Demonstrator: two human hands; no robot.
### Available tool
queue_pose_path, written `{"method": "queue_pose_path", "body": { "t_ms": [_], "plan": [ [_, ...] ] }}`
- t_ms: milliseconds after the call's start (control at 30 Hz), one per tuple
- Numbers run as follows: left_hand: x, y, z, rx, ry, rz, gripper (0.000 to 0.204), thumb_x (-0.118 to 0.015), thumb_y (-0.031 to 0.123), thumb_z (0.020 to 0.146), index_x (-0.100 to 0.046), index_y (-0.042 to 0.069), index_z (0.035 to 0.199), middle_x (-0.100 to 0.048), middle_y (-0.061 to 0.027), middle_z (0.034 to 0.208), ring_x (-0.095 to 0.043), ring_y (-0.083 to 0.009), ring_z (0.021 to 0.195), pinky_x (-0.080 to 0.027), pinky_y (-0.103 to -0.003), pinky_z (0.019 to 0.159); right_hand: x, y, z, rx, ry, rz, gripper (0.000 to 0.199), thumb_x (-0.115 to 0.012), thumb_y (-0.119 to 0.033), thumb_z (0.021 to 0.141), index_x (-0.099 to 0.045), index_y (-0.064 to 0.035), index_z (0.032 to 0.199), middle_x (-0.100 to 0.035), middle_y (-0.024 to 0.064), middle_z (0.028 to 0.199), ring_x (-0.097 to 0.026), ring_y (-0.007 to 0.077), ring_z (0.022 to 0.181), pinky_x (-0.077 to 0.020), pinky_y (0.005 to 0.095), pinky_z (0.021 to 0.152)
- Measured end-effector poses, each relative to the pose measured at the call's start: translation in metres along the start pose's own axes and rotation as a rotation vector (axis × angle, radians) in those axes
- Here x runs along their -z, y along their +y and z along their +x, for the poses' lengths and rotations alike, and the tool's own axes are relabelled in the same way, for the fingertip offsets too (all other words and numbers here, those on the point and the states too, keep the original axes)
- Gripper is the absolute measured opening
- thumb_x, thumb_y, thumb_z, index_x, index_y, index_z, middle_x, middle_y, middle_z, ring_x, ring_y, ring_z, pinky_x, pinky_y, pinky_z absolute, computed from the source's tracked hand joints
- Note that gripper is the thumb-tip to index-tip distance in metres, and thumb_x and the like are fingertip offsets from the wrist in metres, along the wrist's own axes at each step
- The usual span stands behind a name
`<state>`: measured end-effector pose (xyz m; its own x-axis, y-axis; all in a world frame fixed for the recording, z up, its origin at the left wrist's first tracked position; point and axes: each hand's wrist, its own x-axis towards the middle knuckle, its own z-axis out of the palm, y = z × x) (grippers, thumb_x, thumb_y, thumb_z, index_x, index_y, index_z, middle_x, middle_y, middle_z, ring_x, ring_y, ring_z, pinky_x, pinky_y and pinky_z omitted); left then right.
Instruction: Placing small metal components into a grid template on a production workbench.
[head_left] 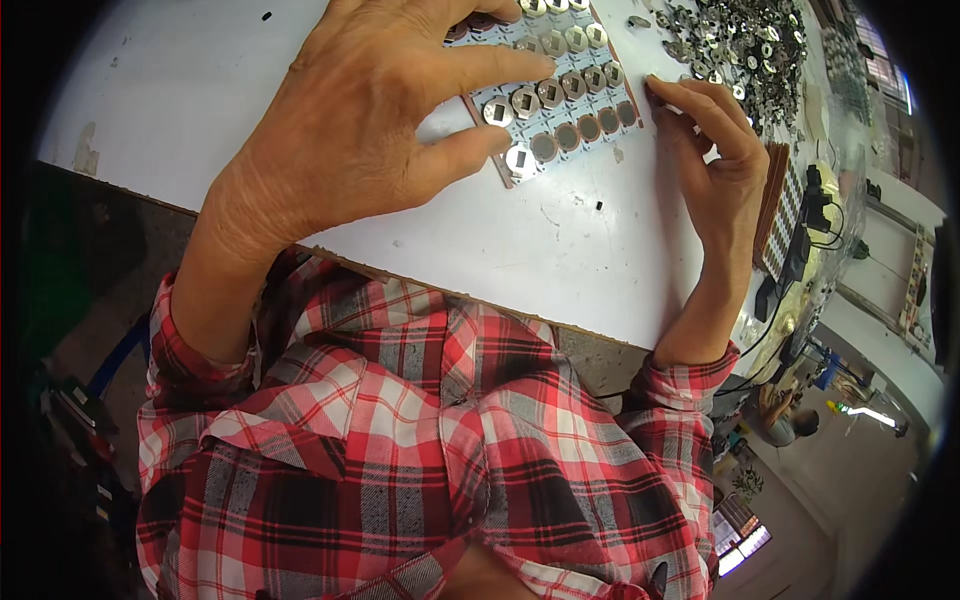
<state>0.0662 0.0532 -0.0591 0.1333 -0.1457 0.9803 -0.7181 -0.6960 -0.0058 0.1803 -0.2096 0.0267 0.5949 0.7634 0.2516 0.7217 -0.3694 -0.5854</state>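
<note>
A light-blue circuit-board panel [575, 143] lies on the white table. Rows of round spots cover it, many topped by silvery metal pieces with dark square openings. In the nearest row, one such metal piece [520, 160] sits at the left end; the other visible spots there show bare grey discs [567, 136]. My left hand [360, 120] hovers over the panel's left side, fingers spread, its thumb tip close to the pieces. It hides part of the panel. My right hand [715, 140] is just right of the panel, fingers bent and fingertips close together; anything between them is hidden.
A heap of loose metal pieces [740, 50] spreads at the back right. Brown-edged stacked panels [775, 215] stand right of my right forearm, beside a black power strip [800, 235] and cables. Small black bits [599, 206] lie on the tabletop. Another person [785, 420] sits far right.
</note>
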Motion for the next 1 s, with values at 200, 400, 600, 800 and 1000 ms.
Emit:
{"method": "queue_pose_path", "body": {
  "t_ms": [200,400,600,800,1000],
  "plan": [
    [0.003,0.003,0.000,0.016,-0.030,0.023,0.048,-0.082,0.023,0.076,-0.074,0.011,0.122,-0.059,-0.0170,0.124,-0.054,-0.0313,0.115,-0.039,-0.046,0.101,-0.005,0.000,0.003,0.131,0.009,-0.251,0.022,-0.062,0.002,0.098,-0.075,-0.0065,0.114,-0.067,-0.0028,0.096,-0.060,0.0068,0.081,-0.0463,0.0218,0.067],
    [0.050,0.050,0.071,0.752,-0.779,0.053,0.048,-0.081,0.024,0.077,-0.073,0.011,0.123,-0.058,-0.0165,0.124,-0.052,-0.0317,0.116,-0.039,-0.047,0.101,-0.013,-0.055,-0.008,-0.159,-0.280,0.344,0.013,-0.058,-0.007,0.104,-0.069,-0.0027,0.109,-0.061,-0.0021,0.088,-0.050,0.0033,0.072,-0.0372,0.0199,0.061],
    [0.042,0.042,0.053,0.699,-0.745,0.070,0.046,-0.077,0.026,0.081,-0.072,0.010,0.124,-0.057,-0.0176,0.124,-0.051,-0.0322,0.118,-0.038,-0.048,0.102,-0.026,-0.060,-0.009,-0.066,-0.332,0.287,0.014,-0.060,0.003,0.101,-0.072,0.0008,0.107,-0.065,-0.0014,0.092,-0.052,0.0021,0.074,-0.0387,0.0167,0.064],
    [0.049,0.048,0.068,0.678,-0.752,0.082,0.045,-0.077,0.025,0.082,-0.072,0.009,0.124,-0.057,-0.0184,0.125,-0.051,-0.0331,0.119,-0.039,-0.048,0.102,-0.029,-0.066,-0.011,-0.261,-0.229,0.402,0.014,-0.067,0.006,0.092,-0.068,-0.0020,0.102,-0.066,0.0064,0.090,-0.065,0.0135,0.078,-0.0507,0.0274,0.070],
    [0.050,0.048,0.068,0.680,-0.747,0.071,0.045,-0.077,0.023,0.081,-0.073,0.009,0.124,-0.057,-0.0185,0.124,-0.051,-0.0330,0.118,-0.039,-0.047,0.102,-0.028,-0.058,-0.004,0.054,-0.288,0.184,0.016,-0.067,0.008,0.091,-0.067,-0.0027,0.103,-0.067,0.0080,0.089,-0.067,0.0189,0.080,-0.0518,0.0290,0.070]
  ]
}}
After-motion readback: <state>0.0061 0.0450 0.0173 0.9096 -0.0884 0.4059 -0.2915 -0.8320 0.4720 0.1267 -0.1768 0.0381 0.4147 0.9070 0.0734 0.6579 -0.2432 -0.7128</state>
